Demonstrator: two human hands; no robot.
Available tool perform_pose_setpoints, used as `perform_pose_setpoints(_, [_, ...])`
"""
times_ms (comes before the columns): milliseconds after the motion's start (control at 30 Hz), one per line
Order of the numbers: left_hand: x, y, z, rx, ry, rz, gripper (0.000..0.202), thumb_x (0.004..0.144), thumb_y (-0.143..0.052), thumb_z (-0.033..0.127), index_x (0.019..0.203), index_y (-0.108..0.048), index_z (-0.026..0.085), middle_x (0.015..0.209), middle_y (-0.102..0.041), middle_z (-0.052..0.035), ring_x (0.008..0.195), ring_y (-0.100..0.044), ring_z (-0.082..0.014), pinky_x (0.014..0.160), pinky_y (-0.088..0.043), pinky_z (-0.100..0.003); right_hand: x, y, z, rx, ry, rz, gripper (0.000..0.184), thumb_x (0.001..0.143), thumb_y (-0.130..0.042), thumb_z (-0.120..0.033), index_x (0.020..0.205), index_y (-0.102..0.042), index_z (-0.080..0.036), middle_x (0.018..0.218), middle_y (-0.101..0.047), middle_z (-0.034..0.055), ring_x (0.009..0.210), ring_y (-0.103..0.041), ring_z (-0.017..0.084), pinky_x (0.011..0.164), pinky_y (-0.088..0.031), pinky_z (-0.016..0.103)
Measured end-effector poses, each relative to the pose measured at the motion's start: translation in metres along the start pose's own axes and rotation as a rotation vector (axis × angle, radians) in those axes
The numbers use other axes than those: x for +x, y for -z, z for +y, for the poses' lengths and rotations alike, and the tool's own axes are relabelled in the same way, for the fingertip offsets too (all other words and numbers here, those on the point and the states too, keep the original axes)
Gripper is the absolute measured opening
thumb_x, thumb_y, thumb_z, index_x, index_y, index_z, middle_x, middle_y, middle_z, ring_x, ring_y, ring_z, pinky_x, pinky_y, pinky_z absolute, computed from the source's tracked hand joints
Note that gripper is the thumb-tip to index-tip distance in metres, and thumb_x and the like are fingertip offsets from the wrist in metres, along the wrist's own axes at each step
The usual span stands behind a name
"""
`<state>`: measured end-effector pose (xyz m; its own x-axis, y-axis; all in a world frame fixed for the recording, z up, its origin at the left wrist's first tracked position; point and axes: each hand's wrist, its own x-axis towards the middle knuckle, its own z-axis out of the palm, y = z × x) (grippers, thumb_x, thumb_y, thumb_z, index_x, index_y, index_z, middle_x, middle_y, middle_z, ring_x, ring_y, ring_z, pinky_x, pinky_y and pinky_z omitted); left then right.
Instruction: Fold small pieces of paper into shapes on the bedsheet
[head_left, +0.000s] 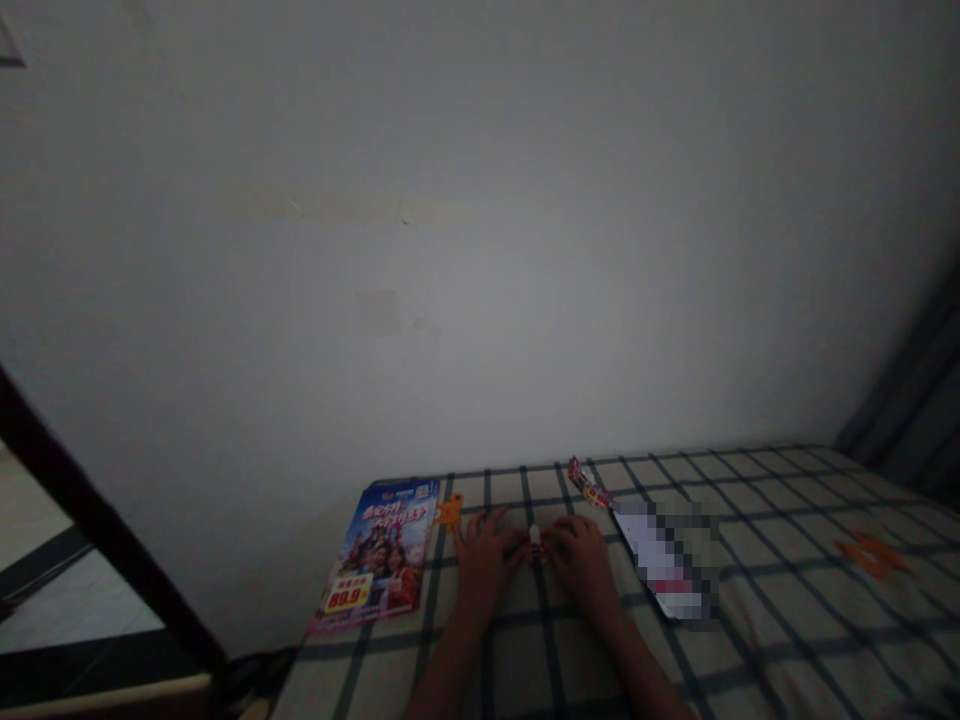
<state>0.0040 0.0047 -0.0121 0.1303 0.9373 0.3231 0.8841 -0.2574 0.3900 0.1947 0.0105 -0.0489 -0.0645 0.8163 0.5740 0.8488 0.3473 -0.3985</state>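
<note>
The left hand [486, 555] and right hand [581, 560] are resting on the checked cloth [787, 600], their two grips pinching one small white piece [535, 537] between them, with one flyer [382, 555] lying nearby.

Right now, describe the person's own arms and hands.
The left hand and right hand are bare, with no gloves. The left forearm and right forearm show no sleeves. No watch, ring or bracelet is visible in this dim picture.

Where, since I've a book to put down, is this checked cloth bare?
Bare: the checked cloth right of the blurred sheet. Crowded: between flyer and sheet, where left hand and right hand meet beside the wrapper.
</note>
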Motion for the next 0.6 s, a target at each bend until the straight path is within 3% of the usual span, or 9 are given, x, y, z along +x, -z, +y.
perform_pose_setpoints(267, [-0.001,-0.002,0.001,0.045,-0.010,-0.007,0.023,0.087,-0.067,0.042,0.109,-0.073,0.049,0.152,-0.049,0.0015,0.138,-0.038,-0.0408,0.109,-0.011,-0.079,0.000,0.004,-0.007,-0.115,0.002,-0.021,0.025,0.085,-0.067,-0.027,0.104,-0.075,-0.041,0.116,-0.065,0.0068,0.113,-0.055,0.029,0.095,-0.046,0.044])
perform_pose_setpoints(433, [-0.002,-0.008,-0.003,0.092,-0.040,0.010,0.030,0.089,-0.063,0.044,0.118,-0.066,0.055,0.156,-0.043,0.0020,0.139,-0.037,-0.0413,0.109,-0.015,-0.078,0.001,0.004,-0.010,-0.159,-0.017,-0.085,0.037,0.084,-0.065,-0.022,0.113,-0.072,-0.044,0.126,-0.061,0.0069,0.123,-0.049,0.031,0.102,-0.041,0.049])
perform_pose_setpoints(600, [0.000,-0.009,-0.004,0.150,-0.042,-0.023,0.033,0.092,-0.053,0.056,0.125,-0.059,0.059,0.157,-0.041,0.0031,0.141,-0.036,-0.0402,0.109,-0.017,-0.078,0.004,0.006,-0.018,-0.176,-0.099,-0.162,0.038,0.088,-0.059,-0.025,0.120,-0.068,-0.042,0.137,-0.055,0.0056,0.134,-0.040,0.031,0.109,-0.034,0.050])
